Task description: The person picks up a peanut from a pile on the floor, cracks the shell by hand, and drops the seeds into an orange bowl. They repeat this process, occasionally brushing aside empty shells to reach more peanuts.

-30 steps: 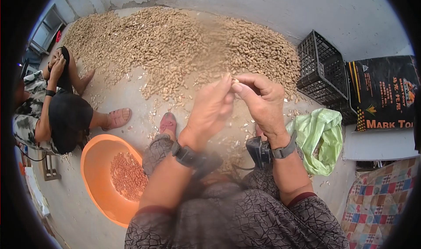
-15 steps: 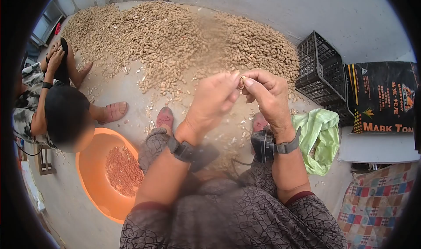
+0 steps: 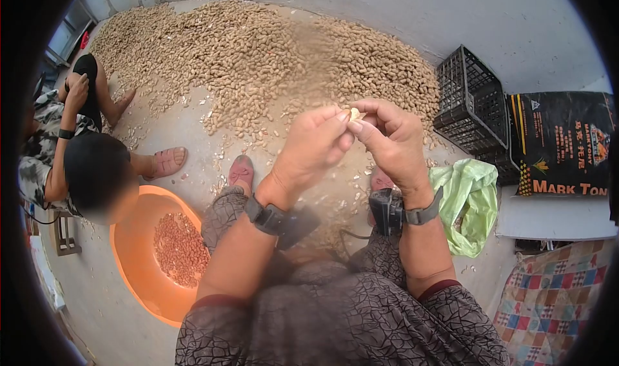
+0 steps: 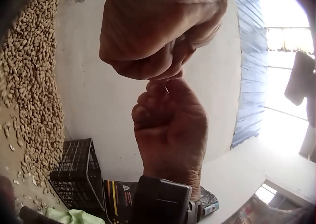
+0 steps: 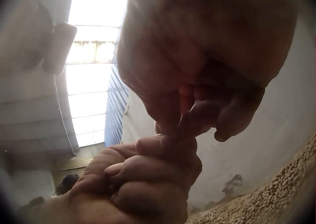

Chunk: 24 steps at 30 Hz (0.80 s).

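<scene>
A peanut (image 3: 354, 114), its pale shell interior showing, is between the fingertips of both hands in the head view. My left hand (image 3: 314, 140) pinches it from the left with thumb and forefinger, the other fingers curled. From the other side my right hand (image 3: 394, 141) pinches it between thumb and forefinger. The left wrist view shows the right hand (image 4: 170, 120) meeting the left at the fingertips, and the peanut is hidden there. In the right wrist view the left hand (image 5: 143, 179) touches the right hand's fingertips.
A large heap of unshelled peanuts (image 3: 245, 63) lies along the wall. An orange basin (image 3: 138, 250) of red kernels stands left, beside a seated person (image 3: 77, 153). Right are a black crate (image 3: 471, 101), a green bag (image 3: 467, 198) and a black printed sack (image 3: 561, 140).
The peanut's shell now shows its pale inside, where before it looked brown and narrow. Both hands have shifted slightly right in view since the first frame. The seated person's hands have moved.
</scene>
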### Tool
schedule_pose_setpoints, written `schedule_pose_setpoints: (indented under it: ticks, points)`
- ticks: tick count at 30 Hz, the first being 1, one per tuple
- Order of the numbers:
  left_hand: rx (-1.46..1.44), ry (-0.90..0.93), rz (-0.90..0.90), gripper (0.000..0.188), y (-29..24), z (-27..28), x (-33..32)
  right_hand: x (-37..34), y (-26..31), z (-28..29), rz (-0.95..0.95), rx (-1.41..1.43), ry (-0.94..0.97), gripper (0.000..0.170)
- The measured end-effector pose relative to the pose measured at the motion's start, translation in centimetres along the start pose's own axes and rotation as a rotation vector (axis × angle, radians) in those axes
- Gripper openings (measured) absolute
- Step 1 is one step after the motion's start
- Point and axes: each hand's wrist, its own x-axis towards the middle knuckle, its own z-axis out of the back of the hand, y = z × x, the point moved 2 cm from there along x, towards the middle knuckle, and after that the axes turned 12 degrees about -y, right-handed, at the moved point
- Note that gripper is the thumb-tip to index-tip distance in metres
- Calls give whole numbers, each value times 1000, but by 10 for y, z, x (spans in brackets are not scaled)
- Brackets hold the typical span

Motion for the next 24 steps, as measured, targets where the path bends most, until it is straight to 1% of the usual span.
schedule_pose_setpoints:
  ticks: [2,3,5,9,11,15,17,19,24]
  points:
    - [-3,-1,6,20,-1,-1,0,1,0,-1,123,-74,-30,14]
    - [1,-9,8,21,0,0,0,0,-1,-1,123,-74,-29,14]
    - [3,-18,10,21,1,1,1,0,1,-2,227,-122,-50,14]
    - [-12,-36,29,22,1,5,3,1,-5,-3,251,-120,-39,12]
    - [0,-41,32,22,0,6,3,1,-6,-5,333,-132,-42,10]
    - [-14,-4,13,18,3,4,4,0,5,-5,307,-149,-41,10]
    - [-12,6,-3,18,3,4,3,-1,4,-4,236,-158,-34,10]
    - [-4,4,6,14,0,4,2,-1,4,-5,244,-150,-32,10]
    - [-27,11,6,14,1,4,2,-1,-2,-4,275,-168,-53,10]
